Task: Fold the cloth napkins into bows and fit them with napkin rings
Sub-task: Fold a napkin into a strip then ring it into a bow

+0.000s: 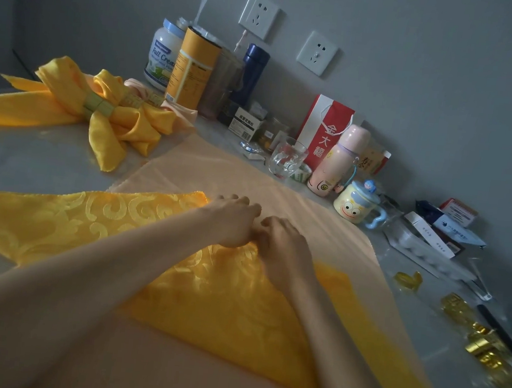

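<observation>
1. Both hands meet knuckle to knuckle at the middle of the work. The left hand point(233, 220) and the right hand point(285, 249) curl their fingers down onto the yellow scroll-patterned cloth napkin point(87, 220), apparently pinching its far folded edge. The fingertips themselves are tucked out of sight.
2. Held this close together, they look to be gathering the napkin's centre into the narrow waist a bow needs, so that a ring can slip over it.
3. The napkin lies as a long band on the grey counter point(31, 154). One tail runs toward the left edge and the other toward the near right corner, so both wings stay flat while the middle is bunched.
4. Beneath it a pale peach cloth point(219, 171) is spread flat, either as a work mat or as a napkin waiting its turn; I cannot tell which.
5. Loose gold napkin rings point(482, 344) sit near the counter's right edge beside a black pen point(499, 330), handy for the right hand.
6. A finished plain yellow bow point(113, 122), cinched by a greenish-gold ring point(98, 106), rests at the far left corner, well apart from the folding.
7. A clear glass point(287, 157), a cartoon mug point(356, 206), jars and flasks line the back edge.
</observation>
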